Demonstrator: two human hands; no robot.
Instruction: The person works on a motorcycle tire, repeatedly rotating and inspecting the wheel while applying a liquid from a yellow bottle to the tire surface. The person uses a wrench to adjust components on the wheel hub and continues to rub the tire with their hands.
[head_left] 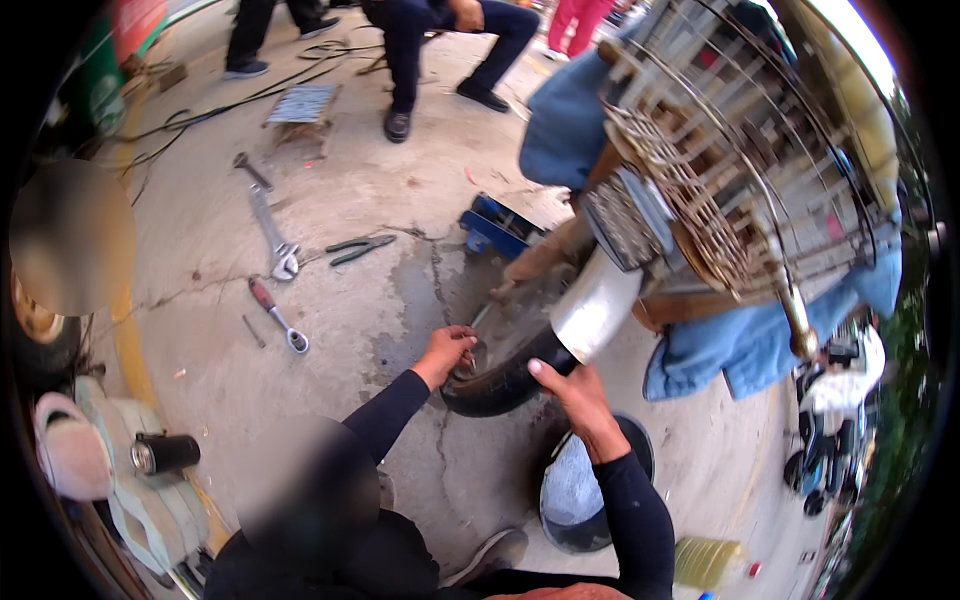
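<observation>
A wheel with a black tyre point(500, 388) stands in front of me, a shiny silver mudguard point(598, 305) over its upper part. My left hand point(448, 355) is at the left side of the wheel, fingers pinched together; what is between them is too small to tell. My right hand point(578, 392) grips the tyre from the right, thumb on top and fingers hidden behind. What seems to be another person's hand point(525, 268) reaches in at the wheel's far side. The wheel belongs to a vehicle with a rusty wire basket point(690, 190).
Left on the concrete lie an adjustable wrench point(272, 235), a red-handled ratchet point(280, 318), pliers point(360, 248) and a smaller wrench point(252, 170). A blue toolbox point(500, 228) sits beyond the wheel. Below my right arm stands a black bucket point(640, 445). A yellowish jug point(708, 563) is nearby.
</observation>
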